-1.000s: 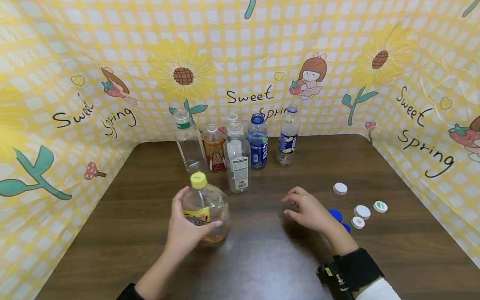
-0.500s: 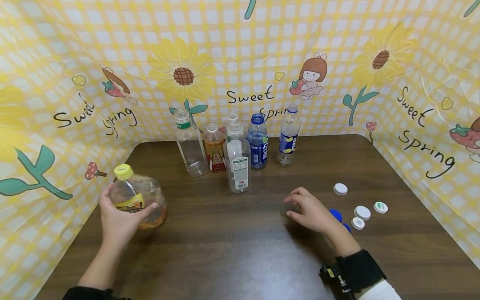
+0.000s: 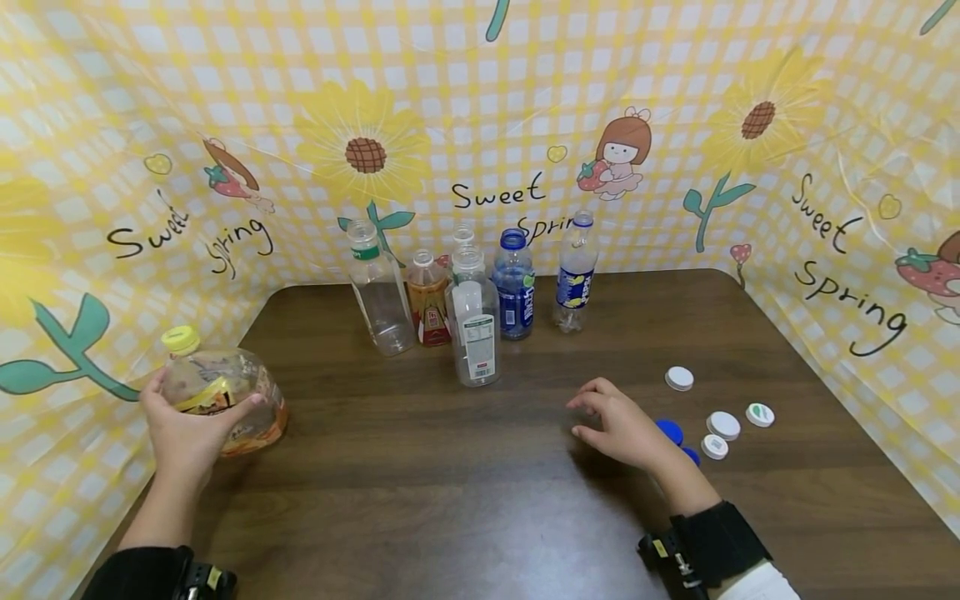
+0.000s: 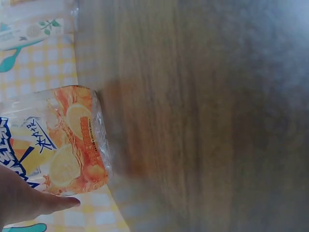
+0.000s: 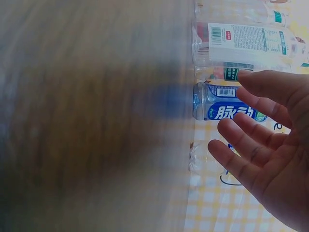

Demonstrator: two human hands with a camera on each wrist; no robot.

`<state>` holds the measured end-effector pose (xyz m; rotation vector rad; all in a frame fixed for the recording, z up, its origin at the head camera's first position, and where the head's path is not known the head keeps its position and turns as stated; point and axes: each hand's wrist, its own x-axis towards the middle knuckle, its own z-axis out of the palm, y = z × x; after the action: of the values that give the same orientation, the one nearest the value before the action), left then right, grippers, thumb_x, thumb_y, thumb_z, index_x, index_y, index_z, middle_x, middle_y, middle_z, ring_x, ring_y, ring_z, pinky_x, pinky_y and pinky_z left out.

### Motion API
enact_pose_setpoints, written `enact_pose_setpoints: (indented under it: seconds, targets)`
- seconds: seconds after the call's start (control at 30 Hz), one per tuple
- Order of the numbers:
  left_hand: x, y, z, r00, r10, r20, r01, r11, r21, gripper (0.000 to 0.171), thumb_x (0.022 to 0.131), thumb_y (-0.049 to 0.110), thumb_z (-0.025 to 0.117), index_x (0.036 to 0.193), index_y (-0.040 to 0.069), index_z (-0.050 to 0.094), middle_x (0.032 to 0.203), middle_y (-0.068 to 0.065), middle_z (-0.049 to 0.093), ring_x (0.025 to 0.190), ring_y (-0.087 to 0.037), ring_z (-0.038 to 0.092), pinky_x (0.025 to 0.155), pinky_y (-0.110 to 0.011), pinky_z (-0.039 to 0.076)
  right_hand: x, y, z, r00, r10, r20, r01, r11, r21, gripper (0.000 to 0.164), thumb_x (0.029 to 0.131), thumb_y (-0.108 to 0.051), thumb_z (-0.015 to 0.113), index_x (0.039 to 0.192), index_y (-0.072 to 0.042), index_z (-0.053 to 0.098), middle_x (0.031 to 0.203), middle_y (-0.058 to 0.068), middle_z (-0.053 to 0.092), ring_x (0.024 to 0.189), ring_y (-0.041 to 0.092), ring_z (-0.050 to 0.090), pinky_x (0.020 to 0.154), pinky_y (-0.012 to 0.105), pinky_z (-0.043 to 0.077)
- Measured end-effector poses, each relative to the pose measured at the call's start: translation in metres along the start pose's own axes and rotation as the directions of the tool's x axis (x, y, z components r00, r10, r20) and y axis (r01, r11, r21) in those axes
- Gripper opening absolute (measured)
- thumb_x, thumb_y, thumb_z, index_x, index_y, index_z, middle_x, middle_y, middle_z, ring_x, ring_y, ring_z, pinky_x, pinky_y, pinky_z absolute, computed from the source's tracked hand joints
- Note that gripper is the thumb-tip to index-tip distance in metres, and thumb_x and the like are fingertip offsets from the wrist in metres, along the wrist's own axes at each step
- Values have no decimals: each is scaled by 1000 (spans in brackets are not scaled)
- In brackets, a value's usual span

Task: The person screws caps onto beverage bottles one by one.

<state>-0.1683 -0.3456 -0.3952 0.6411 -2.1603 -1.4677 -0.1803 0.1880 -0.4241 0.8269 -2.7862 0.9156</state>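
My left hand (image 3: 186,429) grips a big clear plastic bottle (image 3: 247,379) with a yellow cap (image 3: 181,339), at the table's left side. The bottle leans to the left, and its orange fruit label (image 4: 72,145) shows in the left wrist view. Whether its base touches the table I cannot tell. My right hand (image 3: 618,425) hovers above the table at the right with relaxed fingers and nothing in them. Close beside it lie blue caps (image 3: 670,431), partly hidden by the wrist.
Several uncapped bottles stand at the back: a tall clear one (image 3: 382,300), a red-labelled one (image 3: 430,304), a white-labelled one (image 3: 476,333), a blue one (image 3: 514,287) and a lemon-labelled one (image 3: 576,279). White caps (image 3: 723,425) lie at the right. A checked cloth (image 3: 480,100) surrounds the table (image 3: 450,517).
My left hand has carried the yellow-capped bottle from the middle to the left side of the table. The right hand has stayed nearly still.
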Motion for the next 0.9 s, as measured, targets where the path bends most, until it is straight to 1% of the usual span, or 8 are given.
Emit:
enact_pose_setpoints:
  seconds: [0.13, 0.23, 0.33, 0.57, 0.63, 0.8, 0.9]
  targets:
    - [5, -5, 0, 1000, -7, -1, 7, 1000, -7, 116, 73, 25, 87, 150, 33, 1, 157, -7, 11, 141, -20, 17, 115, -38, 21, 0, -1, 0, 1000, 16, 8, -16, 1000, 4, 27, 84, -8, 75, 109, -1, 68, 115, 12, 54, 92, 24, 57, 72, 36, 50]
    - [8, -7, 0, 1000, -1, -3, 1, 1000, -19, 117, 72, 23, 87, 150, 33, 0, 157, -6, 10, 141, -19, 16, 115, -36, 20, -1, -1, 0, 999, 33, 19, -33, 999, 2, 28, 84, -8, 75, 110, -2, 68, 116, 11, 54, 93, 24, 57, 73, 35, 49]
    - [9, -9, 0, 1000, 2, 0, -2, 1000, -24, 119, 73, 22, 87, 151, 34, -1, 158, -5, 8, 142, -18, 13, 116, -34, 17, -1, 0, 0, 999, 28, 24, -28, 1000, -6, 27, 84, -9, 75, 110, -2, 68, 116, 12, 54, 93, 24, 57, 73, 35, 49]
    - [10, -9, 0, 998, 55, 8, -54, 997, -59, 122, 74, 16, 86, 153, 33, -5, 160, 0, 3, 143, -14, 8, 116, -33, 14, -2, 0, 1, 999, 25, 21, -25, 1000, -8, 27, 84, -9, 75, 109, -2, 68, 116, 11, 54, 92, 23, 57, 73, 34, 49]
    - [9, -9, 1, 998, 55, 11, -54, 997, -60, 122, 74, 16, 85, 153, 33, -6, 160, 1, 2, 143, -14, 7, 116, -33, 14, -2, 1, 0, 999, 26, 22, -26, 1000, -8, 27, 84, -9, 75, 109, -2, 68, 116, 11, 54, 92, 23, 57, 73, 34, 49]
    - [7, -7, 0, 1000, 25, 16, -24, 997, -75, 128, 73, 14, 87, 152, 38, -11, 161, 2, -1, 144, -14, 3, 117, -35, 14, -2, 1, 0, 1000, 25, 16, -25, 1000, -6, 27, 84, -9, 75, 109, -2, 68, 115, 11, 54, 92, 23, 57, 72, 32, 49]
    - [5, -4, -1, 999, 31, -6, -32, 995, -91, 132, 70, 13, 88, 151, 41, -13, 161, 1, -1, 144, -12, 3, 117, -35, 13, -3, 2, -1, 1000, 14, 7, -14, 1000, -10, 27, 83, -8, 76, 108, -2, 68, 114, 12, 54, 91, 24, 57, 70, 32, 49]
